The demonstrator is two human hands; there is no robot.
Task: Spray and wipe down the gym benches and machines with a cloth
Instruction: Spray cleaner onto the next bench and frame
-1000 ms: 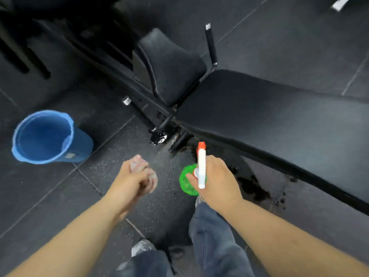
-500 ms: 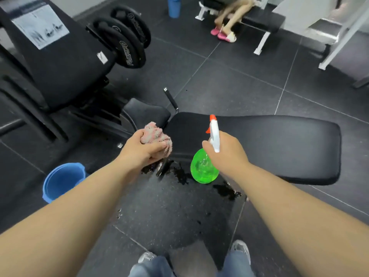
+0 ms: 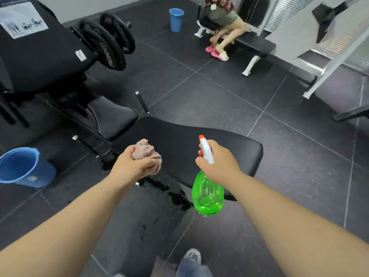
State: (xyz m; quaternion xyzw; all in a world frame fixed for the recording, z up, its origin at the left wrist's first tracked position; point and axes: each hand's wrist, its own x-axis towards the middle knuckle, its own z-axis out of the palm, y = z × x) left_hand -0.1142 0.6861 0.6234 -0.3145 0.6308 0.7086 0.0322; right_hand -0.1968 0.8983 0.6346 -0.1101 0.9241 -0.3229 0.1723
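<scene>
While cloth (image 3: 146, 154) is gripped by left hand (image 3: 132, 165) and spray bottle (image 3: 207, 194) by right hand (image 3: 219, 164), bench (image 3: 179, 134) wiping is judged pending.

Blue bucket (image 3: 26, 166) at left, seated person (image 3: 221, 17) far behind.

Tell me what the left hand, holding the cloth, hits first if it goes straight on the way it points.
Most likely the black bench pad. The left hand and its pink cloth point forward over the pad's near edge. How high they are above the pad is unclear.
</scene>
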